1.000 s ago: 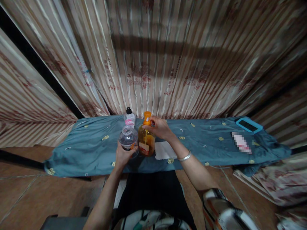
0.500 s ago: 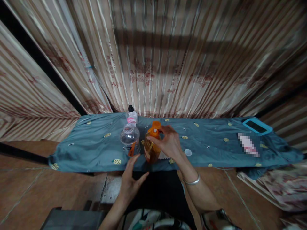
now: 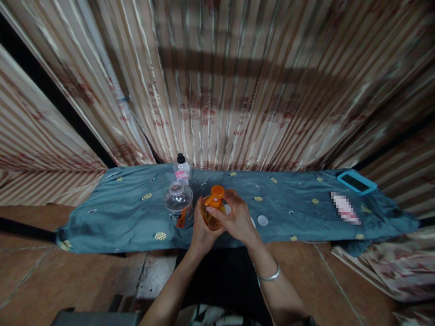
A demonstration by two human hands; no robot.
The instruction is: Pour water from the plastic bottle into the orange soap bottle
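At the table (image 3: 118, 208), the left hand (image 3: 203, 236) clasps the amber bottle (image 3: 210, 221) while the right hand (image 3: 240, 220) holds its orange pump top (image 3: 218, 192)

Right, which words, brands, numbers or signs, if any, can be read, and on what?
None legible.
Beige striped fabric curtain: red print too blurred.
Black-capped plastic bottle: pink label too small.
Clear round plastic bottle: orange label too blurred.
Orange-capped amber bottle: nothing readable.

Fingers (image 3: 219, 216) curled (both arms (image 3: 177, 280) forward).
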